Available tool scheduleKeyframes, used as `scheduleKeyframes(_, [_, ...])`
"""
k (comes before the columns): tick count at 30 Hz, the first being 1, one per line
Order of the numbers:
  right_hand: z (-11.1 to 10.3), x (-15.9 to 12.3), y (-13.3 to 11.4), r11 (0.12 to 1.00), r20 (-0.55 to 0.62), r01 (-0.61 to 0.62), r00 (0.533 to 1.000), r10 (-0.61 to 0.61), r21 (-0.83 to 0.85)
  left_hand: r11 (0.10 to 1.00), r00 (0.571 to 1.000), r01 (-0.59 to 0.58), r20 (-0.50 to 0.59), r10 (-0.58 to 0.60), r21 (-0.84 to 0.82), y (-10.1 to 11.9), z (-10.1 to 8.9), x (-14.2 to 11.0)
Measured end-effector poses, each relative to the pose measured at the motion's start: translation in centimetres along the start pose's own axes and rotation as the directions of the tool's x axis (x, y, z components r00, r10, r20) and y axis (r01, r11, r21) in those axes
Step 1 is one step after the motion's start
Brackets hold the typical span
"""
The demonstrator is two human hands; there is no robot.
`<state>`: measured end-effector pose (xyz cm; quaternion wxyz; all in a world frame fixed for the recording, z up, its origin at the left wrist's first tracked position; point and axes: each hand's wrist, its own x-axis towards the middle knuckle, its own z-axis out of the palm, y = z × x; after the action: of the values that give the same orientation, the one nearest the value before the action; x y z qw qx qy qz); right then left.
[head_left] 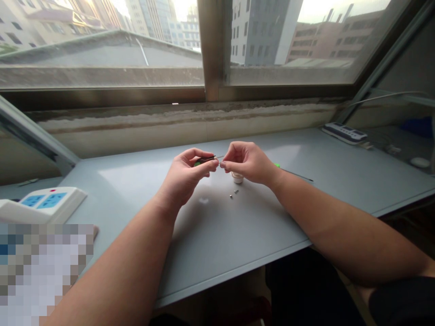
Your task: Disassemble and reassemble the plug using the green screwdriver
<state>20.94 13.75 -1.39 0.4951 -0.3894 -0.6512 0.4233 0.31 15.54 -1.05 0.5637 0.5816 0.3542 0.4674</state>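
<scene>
Black-and-green piece ×1: gripped in left hand | right hand: fingertips pinched just beside it, contents too small to tell | metal bits ×2, white pot ×1: on desk, below right hand

Left hand and right hand: bare. Forearms: uncovered. Right sleeve: black. Legwear: dark.
</scene>
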Motion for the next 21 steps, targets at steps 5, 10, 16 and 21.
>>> scheduleKeyframes(5, [0.0,-0.2,-0.34,0.999,0.03,0.004,1.0,-0.003,-0.039,0.999,0.999,-0.032,0.012,0.032,0.005,-0.09,-0.02,-0.06])
scheduleKeyframes(10, [0.04,-0.23,-0.44,0.998,0.07,0.028,0.997,-0.024,-0.064,0.999,0.999,-0.035,0.021,0.035,-0.006,0.0,0.05,-0.17])
scheduleKeyframes(16, [-0.2,-0.16,-0.37,0.998,0.103,0.055,0.993,-0.053,-0.012,0.998,0.998,-0.052,0.021,0.053,-0.036,0.31,0.17,-0.22])
scheduleKeyframes(21, [-0.14,-0.15,-0.5,0.995,0.099,0.096,0.99,-0.098,0.021,0.997,0.997,-0.075,0.02,0.074,0.034,0.45,0.17,-0.36])
